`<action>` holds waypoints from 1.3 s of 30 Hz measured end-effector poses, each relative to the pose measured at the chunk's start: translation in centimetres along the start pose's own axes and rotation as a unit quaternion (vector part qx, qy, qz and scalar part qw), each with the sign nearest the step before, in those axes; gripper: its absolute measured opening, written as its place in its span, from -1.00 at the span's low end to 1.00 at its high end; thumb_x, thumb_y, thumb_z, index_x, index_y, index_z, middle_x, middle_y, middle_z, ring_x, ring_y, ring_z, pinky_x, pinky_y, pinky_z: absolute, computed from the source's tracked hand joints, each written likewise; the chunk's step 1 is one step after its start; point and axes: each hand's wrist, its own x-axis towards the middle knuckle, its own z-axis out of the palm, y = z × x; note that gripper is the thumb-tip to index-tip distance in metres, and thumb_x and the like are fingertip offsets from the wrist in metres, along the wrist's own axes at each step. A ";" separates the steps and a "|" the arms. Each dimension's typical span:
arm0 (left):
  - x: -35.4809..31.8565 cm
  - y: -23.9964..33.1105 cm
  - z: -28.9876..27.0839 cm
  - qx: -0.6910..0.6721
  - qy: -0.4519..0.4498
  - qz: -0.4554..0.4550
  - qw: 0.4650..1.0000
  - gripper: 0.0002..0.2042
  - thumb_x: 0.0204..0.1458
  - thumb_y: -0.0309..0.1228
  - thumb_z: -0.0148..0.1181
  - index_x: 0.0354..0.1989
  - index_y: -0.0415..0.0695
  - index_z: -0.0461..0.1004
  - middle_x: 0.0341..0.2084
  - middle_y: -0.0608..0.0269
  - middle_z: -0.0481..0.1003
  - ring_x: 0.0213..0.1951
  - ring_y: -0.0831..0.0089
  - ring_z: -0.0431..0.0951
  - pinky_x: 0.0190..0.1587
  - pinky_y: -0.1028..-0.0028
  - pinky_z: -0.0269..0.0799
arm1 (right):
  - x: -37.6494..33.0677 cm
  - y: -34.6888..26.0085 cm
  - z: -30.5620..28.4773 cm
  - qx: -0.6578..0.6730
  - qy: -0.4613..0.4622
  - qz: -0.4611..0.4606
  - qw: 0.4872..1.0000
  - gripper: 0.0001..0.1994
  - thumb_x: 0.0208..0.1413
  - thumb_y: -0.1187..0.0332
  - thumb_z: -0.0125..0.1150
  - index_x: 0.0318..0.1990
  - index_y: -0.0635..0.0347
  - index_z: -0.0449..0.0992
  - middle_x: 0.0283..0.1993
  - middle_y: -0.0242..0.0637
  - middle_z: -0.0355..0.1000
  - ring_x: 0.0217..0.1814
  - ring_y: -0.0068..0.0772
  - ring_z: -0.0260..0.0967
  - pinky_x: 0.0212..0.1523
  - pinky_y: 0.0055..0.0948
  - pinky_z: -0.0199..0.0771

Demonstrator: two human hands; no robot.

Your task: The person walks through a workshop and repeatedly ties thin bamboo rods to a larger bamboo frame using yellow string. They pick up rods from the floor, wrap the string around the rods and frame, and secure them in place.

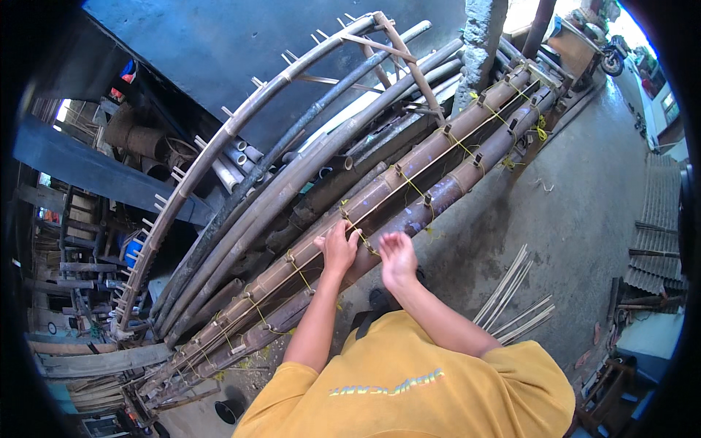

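Two long brown bamboo poles, a left pole [420, 157] and a right pole [453, 193], run side by side diagonally before me. Short pegs stand along both, and yellow cord [416, 188] zigzags between them. A thin bamboo strip [376, 201] lies lengthwise over the left pole. My left hand [337, 250] rests at that pole, thumb and fingers closed around the strip where a cord crosses. Just above the right pole, my right hand [399, 261] is raised with its fingers loosely bent, close to the cord's lower end. Nothing shows in its grasp.
A curved bamboo frame with pegs [234, 125] and several loose poles [285, 175] lie to the left. A rough post [482, 44] stands at the far end. Thin split sticks [504, 292] lie on the concrete floor [504, 233] at right. A dark bucket [229, 411] sits lower left.
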 end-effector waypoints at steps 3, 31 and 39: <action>0.4 -2.9 3.2 0.019 0.061 -0.020 0.998 -0.76 0.13 -0.16 0.21 -0.16 -0.02 0.52 -0.23 0.13 0.60 -0.16 0.19 0.58 0.03 0.08 0.13 | -2.1 1.0 6.7 -0.024 -0.393 0.004 0.919 -0.74 0.37 0.29 -0.12 -0.40 0.11 0.32 -0.47 -0.39 0.26 -0.32 -0.44 0.36 -0.15 -0.39 0.43; 0.1 -1.0 0.6 0.010 0.037 0.004 0.999 -0.76 0.26 -0.26 0.07 -0.16 -0.11 0.61 -0.43 0.11 0.60 -0.27 0.21 0.56 -0.08 0.14 0.25 | -0.1 -6.2 5.0 -0.610 -0.636 -0.063 0.469 -0.61 0.31 0.22 -0.02 -0.51 0.29 0.48 -0.54 0.08 0.42 -0.45 0.09 0.40 -0.21 -0.11 0.45; 8.5 4.1 -4.0 -0.271 0.071 -0.027 0.960 -0.82 0.25 -0.34 0.06 -0.18 -0.07 0.60 -0.49 0.00 0.58 -0.50 0.06 0.54 -0.38 0.21 0.42 | 0.5 -3.4 -2.3 -0.635 -0.553 -0.254 0.476 -0.63 0.28 0.23 0.05 -0.53 0.25 0.51 -0.44 -0.06 0.52 -0.25 -0.08 0.50 0.05 -0.16 0.41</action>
